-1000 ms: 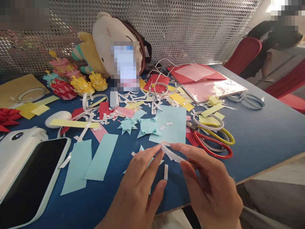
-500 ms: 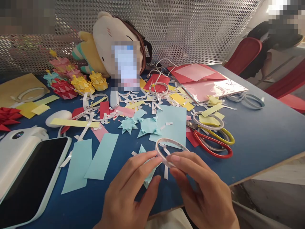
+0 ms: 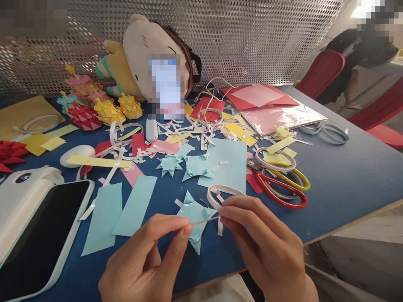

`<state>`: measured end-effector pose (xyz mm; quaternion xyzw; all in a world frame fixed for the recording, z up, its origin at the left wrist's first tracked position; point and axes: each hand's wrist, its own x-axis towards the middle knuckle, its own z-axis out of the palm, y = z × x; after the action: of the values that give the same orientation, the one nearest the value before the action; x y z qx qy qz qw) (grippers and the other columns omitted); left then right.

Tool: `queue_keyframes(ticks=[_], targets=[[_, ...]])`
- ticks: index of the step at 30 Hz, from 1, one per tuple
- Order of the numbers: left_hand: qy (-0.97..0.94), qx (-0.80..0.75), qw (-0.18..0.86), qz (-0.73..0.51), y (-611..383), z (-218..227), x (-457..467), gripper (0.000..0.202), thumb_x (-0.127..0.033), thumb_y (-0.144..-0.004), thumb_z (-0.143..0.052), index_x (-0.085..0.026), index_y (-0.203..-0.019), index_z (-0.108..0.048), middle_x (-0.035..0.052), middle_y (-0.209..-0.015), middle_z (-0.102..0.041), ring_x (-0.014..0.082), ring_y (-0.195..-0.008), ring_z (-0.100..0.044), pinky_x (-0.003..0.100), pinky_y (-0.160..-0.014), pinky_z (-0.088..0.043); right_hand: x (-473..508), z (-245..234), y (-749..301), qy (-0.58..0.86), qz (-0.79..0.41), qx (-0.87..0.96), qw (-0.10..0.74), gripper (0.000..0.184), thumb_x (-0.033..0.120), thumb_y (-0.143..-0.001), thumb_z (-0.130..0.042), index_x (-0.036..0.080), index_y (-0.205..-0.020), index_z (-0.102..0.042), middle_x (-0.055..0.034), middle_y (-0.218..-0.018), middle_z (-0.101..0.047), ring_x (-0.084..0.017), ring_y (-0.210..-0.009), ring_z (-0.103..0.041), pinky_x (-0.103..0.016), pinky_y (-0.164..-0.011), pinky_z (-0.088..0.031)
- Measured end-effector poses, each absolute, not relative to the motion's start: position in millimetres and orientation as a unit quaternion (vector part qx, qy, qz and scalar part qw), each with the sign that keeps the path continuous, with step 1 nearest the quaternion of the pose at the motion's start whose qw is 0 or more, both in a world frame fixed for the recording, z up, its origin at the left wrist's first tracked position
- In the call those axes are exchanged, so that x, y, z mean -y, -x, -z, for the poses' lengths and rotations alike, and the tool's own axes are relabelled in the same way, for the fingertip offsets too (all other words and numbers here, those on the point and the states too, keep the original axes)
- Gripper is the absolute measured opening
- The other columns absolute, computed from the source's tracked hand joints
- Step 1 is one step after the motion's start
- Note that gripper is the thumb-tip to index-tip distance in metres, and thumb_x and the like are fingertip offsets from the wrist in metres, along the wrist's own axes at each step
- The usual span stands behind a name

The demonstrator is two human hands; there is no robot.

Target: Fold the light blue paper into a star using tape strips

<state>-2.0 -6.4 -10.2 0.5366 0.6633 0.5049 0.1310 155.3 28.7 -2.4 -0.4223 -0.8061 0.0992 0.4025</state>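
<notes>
The right hand (image 3: 267, 247) has its fingers curled closed around the near edge of a thin double-sided tape roll (image 3: 226, 187), holding it tilted just above the blue table (image 3: 346, 176). The left hand (image 3: 141, 260) is closed to a tight pinch, thumb against forefinger, on the free end of the tape strip (image 3: 204, 219). The strip runs straight between the two hands (probably held taut so it cannot curl back and stick to itself). Directly beneath the strip lies a folded light-blue paper star (image 3: 192, 209), flat on the table. Red-and-yellow scissors (image 3: 280, 188) rest to the right, within easy reach, and a phone (image 3: 37, 230) lies at the left.
</notes>
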Motion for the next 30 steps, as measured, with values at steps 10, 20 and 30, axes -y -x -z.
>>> queue_keyframes(ticks=[10, 20, 30], targets=[[-0.661, -0.548, 0.211, -0.467, 8, 17, -1, 0.022, -0.018, -0.088, -0.060, -0.035, -0.102, -0.066, -0.0060, -0.076, -0.054, 0.0080, -0.067, -0.054, 0.016, -0.061, -0.047, -27, 0, -156, 0.425, -0.085, 0.810, 0.396, 0.026, -0.002, -0.085, -0.048, 0.018, -0.090, -0.063, -0.0050, -0.084, -0.070, -0.013, -0.071, -0.065, -0.024, -0.067, -0.053], [-0.674, -0.563, 0.200, -0.434, 12, 7, 0, 0.014, -0.020, -0.089, -0.060, -0.033, -0.084, -0.064, -0.0102, -0.069, -0.056, 0.0055, -0.040, -0.032, 0.021, -0.039, -0.031, -22, 12, -152, 0.409, -0.071, 0.811, 0.412, 0.043, -0.001, -0.088, -0.039, 0.026, -0.112, -0.062, -0.0041, -0.093, -0.064, -0.011, -0.076, -0.064, -0.019, -0.062, -0.050], [-0.613, -0.573, 0.291, -0.461, 8, 2, -3, 0.022, -0.018, -0.084, -0.054, -0.028, -0.064, -0.057, -0.0094, -0.061, -0.049, 0.0060, -0.056, -0.048, 0.016, -0.053, -0.036, -17, 6, -152, 0.393, -0.055, 0.822, 0.408, 0.021, 0.007, -0.093, -0.049, 0.022, -0.096, -0.064, -0.0008, -0.085, -0.067, -0.010, -0.064, -0.057, -0.026, -0.073, -0.047]])
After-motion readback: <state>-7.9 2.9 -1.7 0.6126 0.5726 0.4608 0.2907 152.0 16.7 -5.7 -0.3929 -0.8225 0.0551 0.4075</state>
